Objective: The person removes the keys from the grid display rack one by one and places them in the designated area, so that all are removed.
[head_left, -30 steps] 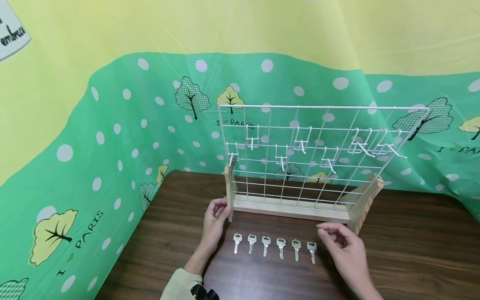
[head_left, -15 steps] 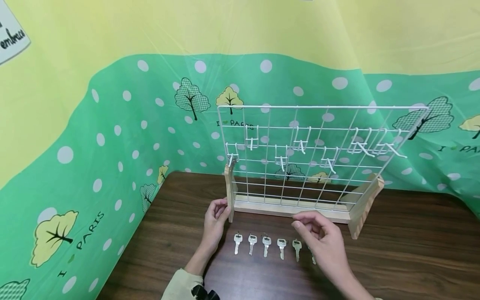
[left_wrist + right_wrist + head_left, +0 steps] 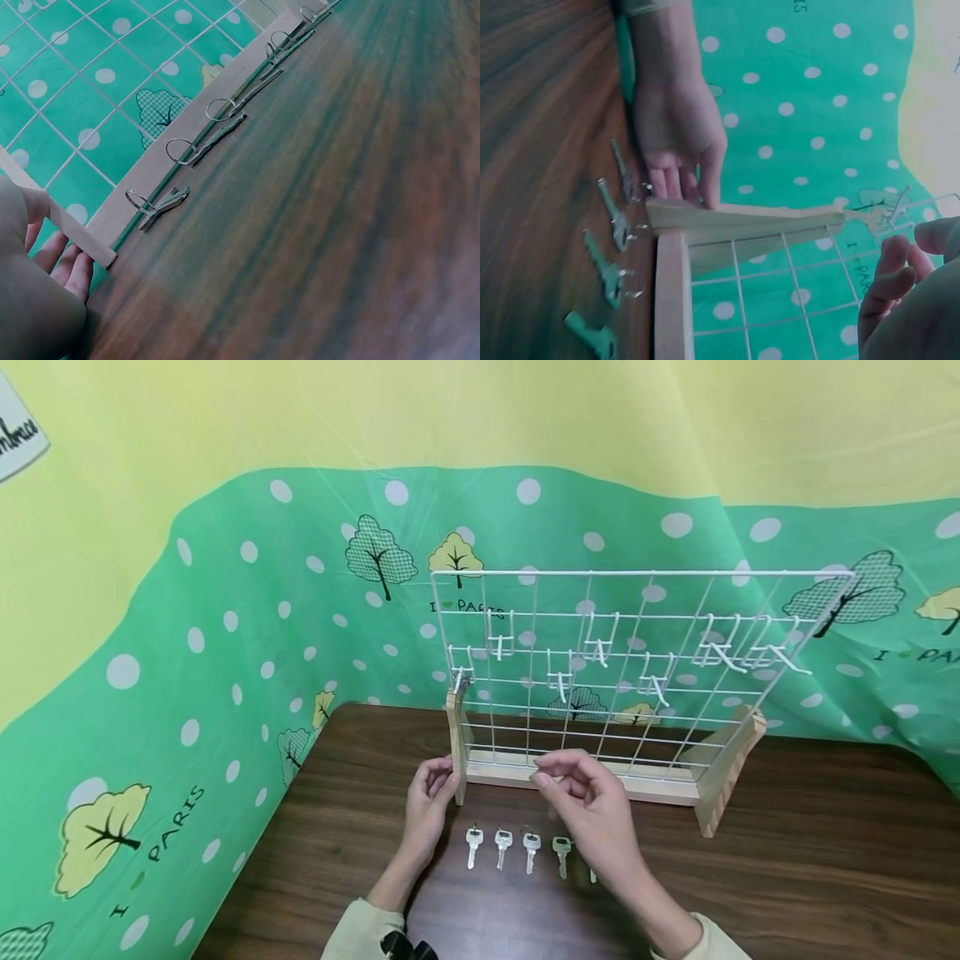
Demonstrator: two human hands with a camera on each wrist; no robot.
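Observation:
A white wire grid rack [image 3: 645, 573] with several white hooks stands upright on wooden legs. My left hand [image 3: 427, 810] grips its left wooden leg [image 3: 458, 743], thumb in front and fingers on the outer side, as the left wrist view also shows. Several silver keys [image 3: 474, 847] with small rings lie in a row on the table before the rack. Above the row hovers my right hand [image 3: 592, 806], fingers loosely bent and nothing seen between them; it hides the keys at the right end. In the right wrist view, thumb and fingers of the right hand [image 3: 915, 300] stand slightly apart.
The wooden base bar [image 3: 502, 773] joins the legs close behind the keys. A right wooden leg [image 3: 731, 768] supports the other end. Behind the dark wood table [image 3: 825, 843] hangs a green and yellow patterned cloth [image 3: 315, 602].
From beside the rack's right leg, my right hand has moved left across the keys to the middle of the base bar. The left hand has stayed on its leg.

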